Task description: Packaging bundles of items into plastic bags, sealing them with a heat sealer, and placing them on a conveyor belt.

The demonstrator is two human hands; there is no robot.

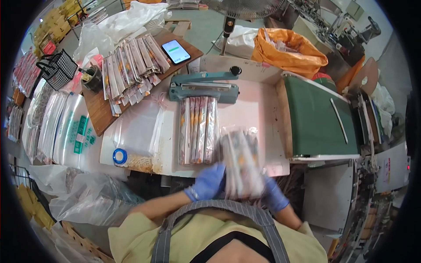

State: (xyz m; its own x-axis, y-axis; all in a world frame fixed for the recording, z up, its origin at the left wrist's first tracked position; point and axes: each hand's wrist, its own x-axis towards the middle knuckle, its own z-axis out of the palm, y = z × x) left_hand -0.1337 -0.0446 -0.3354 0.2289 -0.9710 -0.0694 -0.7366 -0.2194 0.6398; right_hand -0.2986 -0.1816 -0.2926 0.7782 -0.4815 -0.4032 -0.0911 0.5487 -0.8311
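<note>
A bundle of long, slim printed packets [242, 164], blurred by motion, is held upright close to my body at the table's front edge. My left hand [206, 183], in a blue glove, grips its left side. On its right side is my right hand [275, 195], gloved alike and partly hidden behind the bundle; its fingers close on it too. Just left of the bundle, a second row of such packets in a clear bag [198, 131] lies flat, its top end against a teal bag sealer [204, 87]. The sealer's black-knobbed arm extends to the right.
On the left, a brown wooden board [94, 111] bears many loose packets [131, 65] and a lit phone [176, 51]. Clear empty bags [136, 127] and a blue tape roll [119, 156] lie below. A green conveyor belt [315, 118] stands right; behind are an orange sack [287, 55] and a fan [245, 6].
</note>
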